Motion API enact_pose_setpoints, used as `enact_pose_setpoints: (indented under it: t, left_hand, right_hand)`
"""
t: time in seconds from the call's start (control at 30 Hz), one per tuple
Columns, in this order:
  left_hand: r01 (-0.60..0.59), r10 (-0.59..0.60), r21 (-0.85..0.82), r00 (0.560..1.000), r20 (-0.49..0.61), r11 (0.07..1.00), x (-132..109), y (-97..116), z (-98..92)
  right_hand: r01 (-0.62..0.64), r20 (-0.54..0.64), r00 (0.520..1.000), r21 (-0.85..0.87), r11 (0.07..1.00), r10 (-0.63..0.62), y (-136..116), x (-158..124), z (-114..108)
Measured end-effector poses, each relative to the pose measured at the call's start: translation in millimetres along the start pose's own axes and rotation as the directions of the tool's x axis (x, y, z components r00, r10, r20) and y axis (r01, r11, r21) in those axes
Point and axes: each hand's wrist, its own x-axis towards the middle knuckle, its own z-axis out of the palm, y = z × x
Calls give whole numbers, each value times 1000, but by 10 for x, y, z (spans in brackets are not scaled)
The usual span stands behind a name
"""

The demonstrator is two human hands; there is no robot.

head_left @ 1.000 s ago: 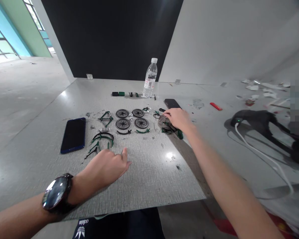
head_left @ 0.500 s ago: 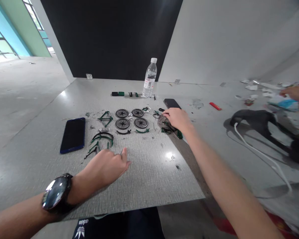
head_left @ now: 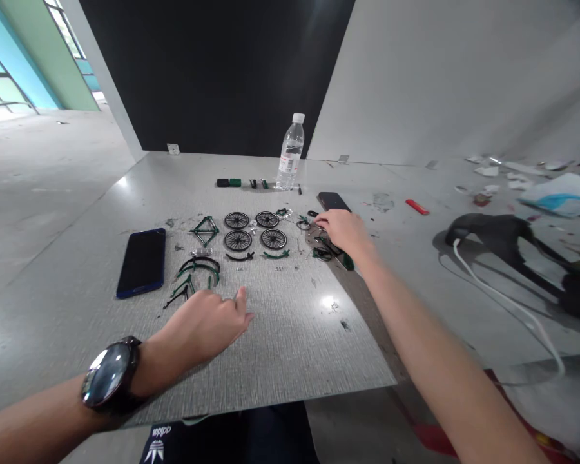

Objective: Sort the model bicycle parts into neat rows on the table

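My right hand (head_left: 342,229) reaches among small dark-green and black parts at the table seam. Its fingers are pinched together at a thin looped part (head_left: 303,223), and whatever is between them is hidden. My left hand (head_left: 210,322) rests on the near tabletop, holding nothing, its index finger and thumb apart and the other fingers hidden. Several spoked miniature wheels (head_left: 237,240) lie mid-table beside a green miniature bicycle frame (head_left: 204,231). Curved mudguard-like pieces (head_left: 199,265) and a forked green part (head_left: 182,286) lie just beyond my left hand. Dark-green parts (head_left: 323,252) sit under my right wrist.
A blue-edged phone (head_left: 142,263) lies left; another dark phone (head_left: 334,200) lies beyond my right hand. A water bottle (head_left: 290,153) stands near the back panel. To the right are a red object (head_left: 417,206), a black strapped device (head_left: 493,231) with a white cable, and scattered wrappers (head_left: 563,194).
Another person's hand at the far right has left the view, and the wrappers there now show more fully. Both my hands are almost where they were.
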Motion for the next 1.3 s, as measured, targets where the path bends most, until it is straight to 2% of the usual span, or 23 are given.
enact_pose_setpoints:
  t: [0.5, 0.83, 1.03, 1.13, 1.3]
  left_hand:
    - [-17, 17, -2, 999, 41, 1000, 6, 0, -57]
    - [3, -3, -20, 1000, 9, 1000, -1, 3, -13]
    - [4, -4, -12, 1000, -8, 1000, 1, 6, -24]
    - [-9, 9, 1, 1000, 5, 1000, 2, 2, -26]
    - [-4, 3, -10, 1000, -26, 1000, 1, -2, -1]
  right_hand:
    - [-18, 0, 1000, -7, 1000, 18, -22, -2, -16]
    - [-49, -5, 999, 27, 998, 49, 22, 6, 13]
    - [-13, -48, 999, 33, 999, 14, 2, 9, 12]
    - [11, -21, 1000, 37, 999, -10, -3, 14, 19]
    - [-25, -7, 1000, 38, 999, 25, 11, 14, 26]
